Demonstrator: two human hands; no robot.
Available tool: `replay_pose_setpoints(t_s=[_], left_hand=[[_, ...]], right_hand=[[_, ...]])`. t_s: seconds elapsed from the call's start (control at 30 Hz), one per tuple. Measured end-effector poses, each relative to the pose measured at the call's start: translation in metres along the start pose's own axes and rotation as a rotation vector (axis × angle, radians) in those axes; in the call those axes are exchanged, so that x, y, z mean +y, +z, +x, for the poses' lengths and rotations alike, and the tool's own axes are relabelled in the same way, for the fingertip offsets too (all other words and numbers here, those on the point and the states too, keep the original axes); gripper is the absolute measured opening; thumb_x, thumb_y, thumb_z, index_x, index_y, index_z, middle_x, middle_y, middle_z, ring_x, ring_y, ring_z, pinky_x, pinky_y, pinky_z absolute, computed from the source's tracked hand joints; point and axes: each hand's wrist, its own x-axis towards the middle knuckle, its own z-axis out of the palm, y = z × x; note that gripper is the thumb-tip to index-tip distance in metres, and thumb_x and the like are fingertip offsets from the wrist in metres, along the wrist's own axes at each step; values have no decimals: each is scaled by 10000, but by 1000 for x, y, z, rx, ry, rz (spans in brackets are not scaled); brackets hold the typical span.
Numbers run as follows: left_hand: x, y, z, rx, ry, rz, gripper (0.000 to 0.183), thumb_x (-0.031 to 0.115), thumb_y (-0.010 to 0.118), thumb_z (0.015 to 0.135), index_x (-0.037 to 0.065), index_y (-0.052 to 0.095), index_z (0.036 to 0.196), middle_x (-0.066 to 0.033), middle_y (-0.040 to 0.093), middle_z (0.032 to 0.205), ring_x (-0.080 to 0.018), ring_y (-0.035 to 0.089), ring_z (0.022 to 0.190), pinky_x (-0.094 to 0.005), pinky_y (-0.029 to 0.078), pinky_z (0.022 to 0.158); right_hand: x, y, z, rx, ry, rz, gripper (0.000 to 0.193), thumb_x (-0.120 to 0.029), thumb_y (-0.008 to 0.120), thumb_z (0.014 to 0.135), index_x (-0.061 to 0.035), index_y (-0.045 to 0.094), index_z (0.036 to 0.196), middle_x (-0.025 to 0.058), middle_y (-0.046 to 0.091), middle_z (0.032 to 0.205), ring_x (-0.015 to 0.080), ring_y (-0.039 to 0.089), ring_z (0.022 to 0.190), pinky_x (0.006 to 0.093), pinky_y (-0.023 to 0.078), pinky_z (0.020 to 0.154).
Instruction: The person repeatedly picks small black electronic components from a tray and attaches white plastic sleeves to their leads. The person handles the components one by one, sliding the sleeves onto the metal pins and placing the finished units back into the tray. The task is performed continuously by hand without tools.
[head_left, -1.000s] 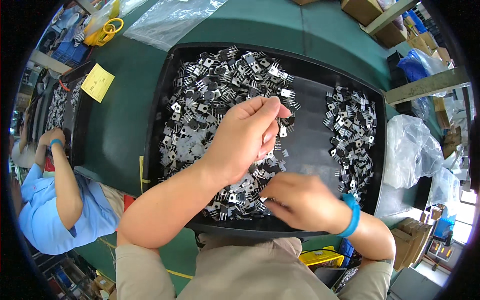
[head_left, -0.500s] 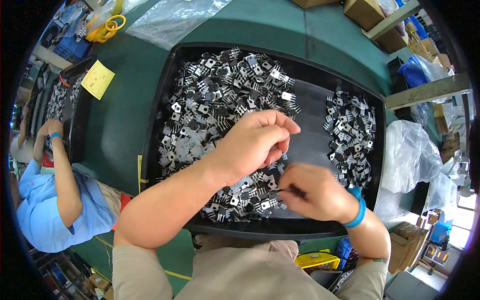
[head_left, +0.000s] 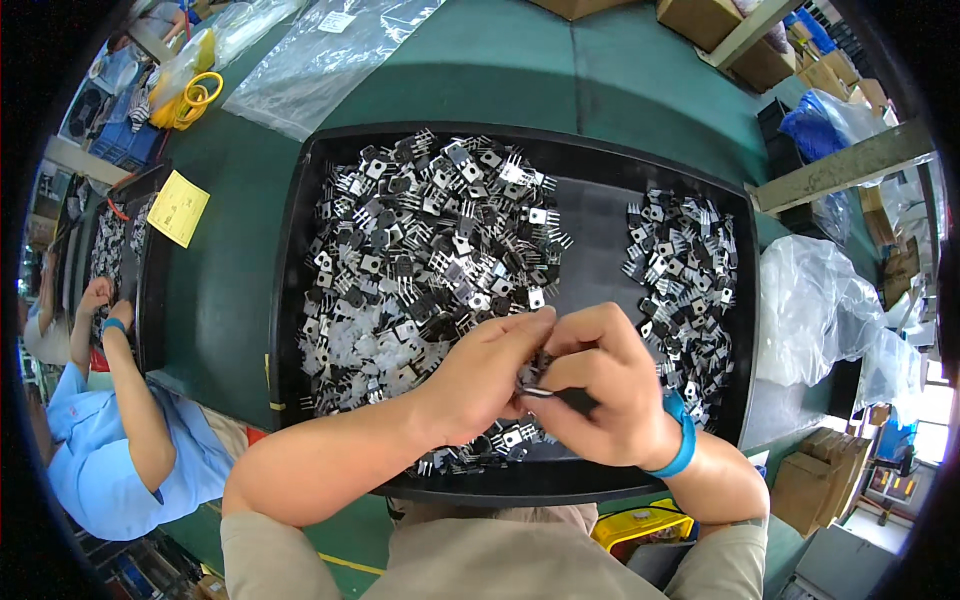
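Observation:
A wide black tray (head_left: 285,330) holds many loose transistors (head_left: 410,235), black-bodied with metal tabs and legs. The big heap fills its left and middle; a smaller heap of transistors (head_left: 683,265) lies along the right side. White translucent bits (head_left: 365,345) are mixed into the left heap. Over the tray's near middle my two hands meet. My left hand (head_left: 485,375) is closed, fingertips mostly hidden. My right hand (head_left: 610,390), with a blue wristband (head_left: 680,440), pinches a small dark, metal-legged transistor (head_left: 535,388) against the left hand's fingers; its outline is partly covered.
A clear plastic bag (head_left: 320,75) lies on the green table beyond the tray. Crumpled clear plastic (head_left: 815,310) sits to the right, below a metal beam (head_left: 850,165). A co-worker in blue (head_left: 135,450) works at another tray on the left, near a yellow paper (head_left: 178,208).
My right hand has moved up and left to meet my left hand, which has come down and closed. The whole view has shifted slightly. At left, the co-worker's hands have moved apart.

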Motion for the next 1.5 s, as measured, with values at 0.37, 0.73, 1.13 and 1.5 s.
replay_pose_setpoints(t_s=[0.37, 0.73, 1.13, 1.5], left_hand=[[15, -1, -2, -151, 133, 182, 249, 30, 488, 928, -13, 549, 1166, -89, 626, 920, -55, 468, 616, -179, 358, 480], [14, 0, 0, -49, 249, 304, 239, -5, 520, 932, 22, 584, 1160, -2, 548, 743, -40, 451, 583, -184, 320, 464], [14, -7, 3, -100, 240, 338, 121, 61, 597, 917, 19, 595, 1031, -58, 617, 772, -49, 459, 579, -182, 340, 481], [17, -5, -1, -138, 123, 311, 111, 89, 584, 931, 11, 609, 1005, -55, 661, 849, -23, 464, 611, -167, 375, 507]], right_hand=[[10, -10, -18, 299, 573, 523, 253, 65, 612, 847, -9, 612, 1089, 8, 592, 875, 61, 514, 715, 205, 419, 626], [11, -26, -15, 54, 266, 97, 242, 34, 655, 778, -11, 648, 1015, 97, 641, 783, 168, 595, 589, 271, 464, 532], [9, -27, -21, -14, 355, 253, 264, 29, 657, 763, -5, 641, 1025, 79, 634, 784, 105, 519, 534, 256, 418, 491], [12, -22, -20, 129, 63, -52, 252, 103, 590, 770, 14, 564, 1004, 131, 629, 806, 212, 589, 624, 289, 466, 566]])
